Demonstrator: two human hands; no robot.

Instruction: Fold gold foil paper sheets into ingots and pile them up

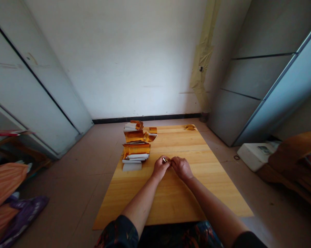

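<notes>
Mid-frame, the left hand (160,167) and right hand (181,168) meet above a wooden table (170,199), fingers curled and pinching a small folded piece of gold foil paper (165,159), mostly hidden. It looks light, thin and easily creased, so is best held by its edges. Stacks of gold and white paper (136,151) sit just upper left of the hands.

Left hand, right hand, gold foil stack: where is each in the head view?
Left hand (160,168): head view, back of the hand.
Right hand (181,168): head view, back of the hand.
Gold foil stack (136,149): head view, gold band of the nearer pile.
</notes>
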